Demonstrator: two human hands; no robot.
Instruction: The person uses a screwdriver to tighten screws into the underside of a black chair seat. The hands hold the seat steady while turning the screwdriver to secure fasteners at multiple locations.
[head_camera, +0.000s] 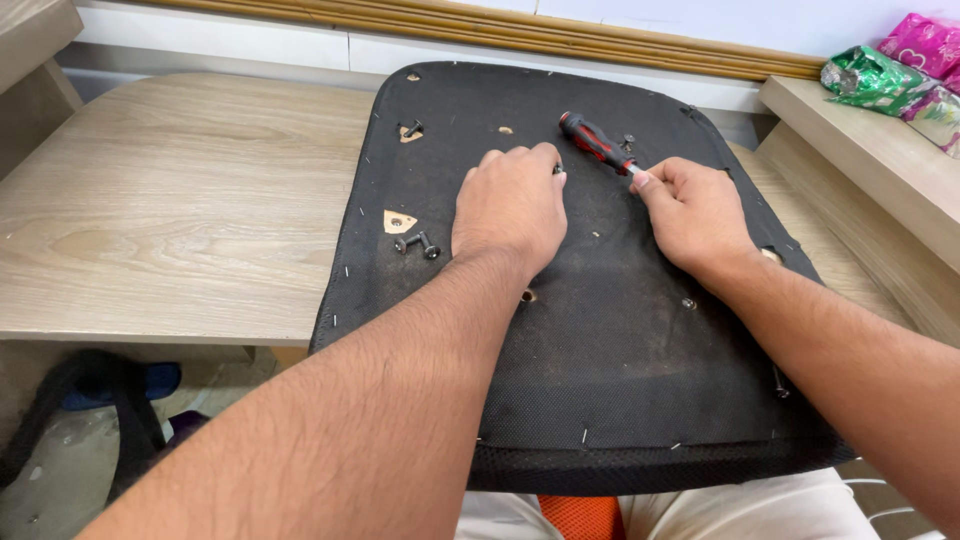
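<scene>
screwdriver (597, 143) | light, stiff, ribbed handle, likely grippy | right hand (697, 213) grip pinched shut on its shaft | left hand (511, 207) closed on small bolt beside screwdriver, on seat base (620, 350)

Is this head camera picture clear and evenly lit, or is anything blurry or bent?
Head view: soft, even light, only faint shadows under the left hand and right hand; the screwdriver and black seat panel look sharp; the forearms bulge near the bottom edge from wide-angle stretch; mild glare on the shiny packets.
</scene>
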